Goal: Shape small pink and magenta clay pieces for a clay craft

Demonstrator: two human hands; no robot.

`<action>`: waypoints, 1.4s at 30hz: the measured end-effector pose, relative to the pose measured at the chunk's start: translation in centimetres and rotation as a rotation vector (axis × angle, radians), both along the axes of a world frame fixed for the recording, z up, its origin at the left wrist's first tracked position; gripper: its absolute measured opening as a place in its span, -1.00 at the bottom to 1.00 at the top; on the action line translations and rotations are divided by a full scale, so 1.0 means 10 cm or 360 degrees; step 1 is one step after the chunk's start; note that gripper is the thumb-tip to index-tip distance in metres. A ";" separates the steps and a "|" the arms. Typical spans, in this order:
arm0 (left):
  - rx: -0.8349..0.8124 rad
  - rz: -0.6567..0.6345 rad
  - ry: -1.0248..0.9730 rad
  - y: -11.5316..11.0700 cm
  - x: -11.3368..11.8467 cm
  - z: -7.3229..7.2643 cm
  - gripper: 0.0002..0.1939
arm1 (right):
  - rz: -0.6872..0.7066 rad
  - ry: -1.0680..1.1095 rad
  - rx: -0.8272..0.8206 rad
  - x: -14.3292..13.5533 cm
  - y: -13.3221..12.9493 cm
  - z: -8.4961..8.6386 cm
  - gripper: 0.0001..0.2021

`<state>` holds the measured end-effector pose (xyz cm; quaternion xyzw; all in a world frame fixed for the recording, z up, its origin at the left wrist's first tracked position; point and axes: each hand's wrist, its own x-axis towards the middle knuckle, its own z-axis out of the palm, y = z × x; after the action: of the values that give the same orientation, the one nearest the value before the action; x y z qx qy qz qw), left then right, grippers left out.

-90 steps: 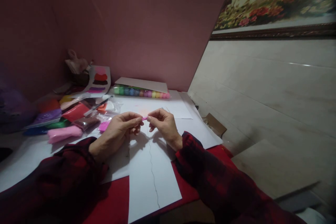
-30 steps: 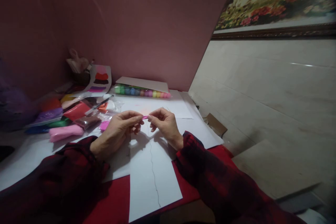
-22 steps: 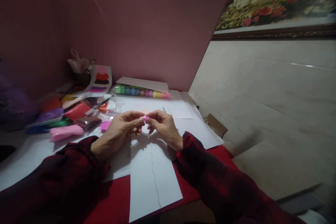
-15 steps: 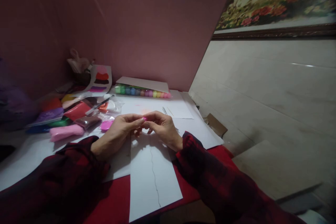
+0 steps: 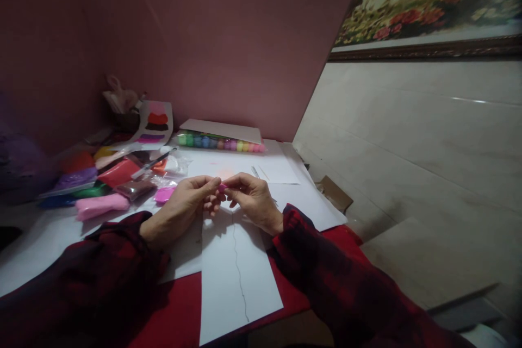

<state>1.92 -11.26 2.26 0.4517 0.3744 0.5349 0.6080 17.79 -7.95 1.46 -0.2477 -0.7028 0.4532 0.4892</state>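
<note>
My left hand point(image 5: 181, 212) and my right hand point(image 5: 253, 198) meet fingertip to fingertip just above a white sheet of paper point(image 5: 236, 277). Between the fingertips I pinch a small piece of pink clay point(image 5: 222, 187), mostly hidden by the fingers. Both arms wear dark red checked sleeves. A thin dark line runs down the paper below my hands.
Packets of coloured clay point(image 5: 100, 205) lie at the left, beside a small pink lump point(image 5: 165, 194) and a thin dark tool point(image 5: 153, 163). A long box of pastel clay pots point(image 5: 220, 144) stands by the pink board point(image 5: 228, 38). A cardboard piece point(image 5: 332, 191) sits right of the papers.
My hands have come closer together and dropped slightly toward the paper. The pink piece, earlier stretched between the fingertips, now shows only as a small bit between them.
</note>
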 end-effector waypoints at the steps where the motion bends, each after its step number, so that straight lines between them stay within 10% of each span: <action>1: 0.0002 0.0005 -0.0003 0.00 0.00 0.00 -0.73 | -0.0003 -0.0010 0.0014 0.00 0.00 -0.01 -0.89; 42: 0.0075 0.0260 0.0006 0.04 -0.01 -0.01 -0.77 | -0.0208 0.0086 -0.0119 0.00 0.05 0.00 -0.83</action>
<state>1.82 -10.87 2.12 0.4348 0.3984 0.5905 0.5509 17.81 -7.49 1.48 -0.2989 -0.6543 0.4528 0.5269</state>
